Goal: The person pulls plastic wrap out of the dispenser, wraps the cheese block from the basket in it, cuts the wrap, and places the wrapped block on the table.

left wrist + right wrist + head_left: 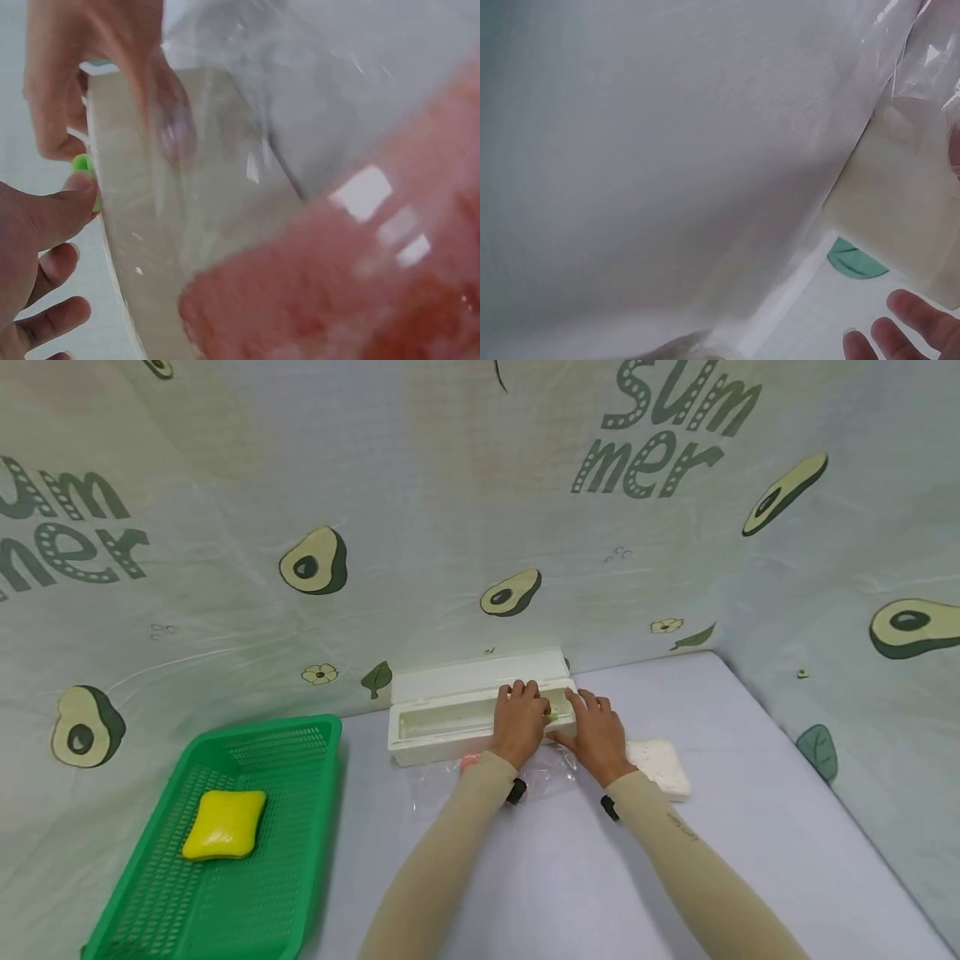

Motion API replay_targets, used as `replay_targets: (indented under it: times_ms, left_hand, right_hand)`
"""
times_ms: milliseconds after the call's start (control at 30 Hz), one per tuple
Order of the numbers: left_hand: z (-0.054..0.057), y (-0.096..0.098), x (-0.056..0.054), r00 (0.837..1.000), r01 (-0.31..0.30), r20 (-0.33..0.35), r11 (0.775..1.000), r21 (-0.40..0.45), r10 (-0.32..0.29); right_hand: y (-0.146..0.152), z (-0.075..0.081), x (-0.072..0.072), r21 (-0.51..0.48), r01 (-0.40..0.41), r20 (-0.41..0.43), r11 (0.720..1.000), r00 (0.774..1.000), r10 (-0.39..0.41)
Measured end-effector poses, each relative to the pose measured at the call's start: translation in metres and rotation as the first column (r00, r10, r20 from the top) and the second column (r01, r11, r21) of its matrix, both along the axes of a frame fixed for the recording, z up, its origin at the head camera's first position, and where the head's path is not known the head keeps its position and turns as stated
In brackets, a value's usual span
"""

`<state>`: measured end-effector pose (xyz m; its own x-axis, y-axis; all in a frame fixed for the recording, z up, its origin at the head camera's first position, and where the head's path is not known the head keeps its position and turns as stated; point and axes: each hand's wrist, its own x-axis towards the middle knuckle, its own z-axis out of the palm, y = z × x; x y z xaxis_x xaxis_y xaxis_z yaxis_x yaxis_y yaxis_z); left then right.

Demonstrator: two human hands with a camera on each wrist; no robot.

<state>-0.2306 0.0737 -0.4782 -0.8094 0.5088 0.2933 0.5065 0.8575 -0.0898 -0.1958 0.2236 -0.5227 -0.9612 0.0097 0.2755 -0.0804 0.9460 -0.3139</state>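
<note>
While the left hand, fingers curled, pinches one green piece inside one white box, the right hand, partly curled, grips the box wall; one yellow packet lies in one green basket.

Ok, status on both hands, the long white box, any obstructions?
Left hand pinching small bright-green piece. Right hand holding right end of long white box, lid open. Clear plastic packaging with pink contents crowding its front.

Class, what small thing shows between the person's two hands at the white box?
In the head view, a small bright green piece shows between the left hand and the right hand.
</note>
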Motion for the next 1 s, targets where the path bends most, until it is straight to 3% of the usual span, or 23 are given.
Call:
replay_targets:
  times_ms: [333, 533, 633, 867, 1000]
  left_hand:
    - [0.003, -0.030, -0.001, 0.999, 0.042, 0.035, 0.999, -0.026, -0.041]
    - [0.006, -0.067, 0.000, 0.997, -0.013, 0.071, 0.999, 0.050, 0.010]
    - [0.005, -0.080, 0.002, 0.997, 0.000, 0.076, 0.995, 0.098, -0.007]
    - [0.004, -0.104, 0.008, 0.998, -0.050, 0.045, 0.996, 0.078, 0.047]
    - [0.007, -0.129, 0.008, 0.997, -0.081, 0.014, 0.993, 0.086, 0.080]
  right_hand:
    - [-0.003, -0.002, 0.000, -0.014, -0.016, 0.014, 1.000, 1.000, 0.016]
    - [0.009, 0.003, 0.001, -0.036, -0.012, 0.026, 0.999, 1.000, 0.013]
    - [0.016, 0.003, 0.004, -0.052, 0.011, 0.014, 0.999, 1.000, -0.010]
    - [0.009, -0.001, 0.002, -0.059, -0.025, 0.049, 0.998, 0.998, 0.028]
    - [0.004, 0.001, 0.000, -0.054, -0.029, 0.047, 0.998, 0.998, 0.032]
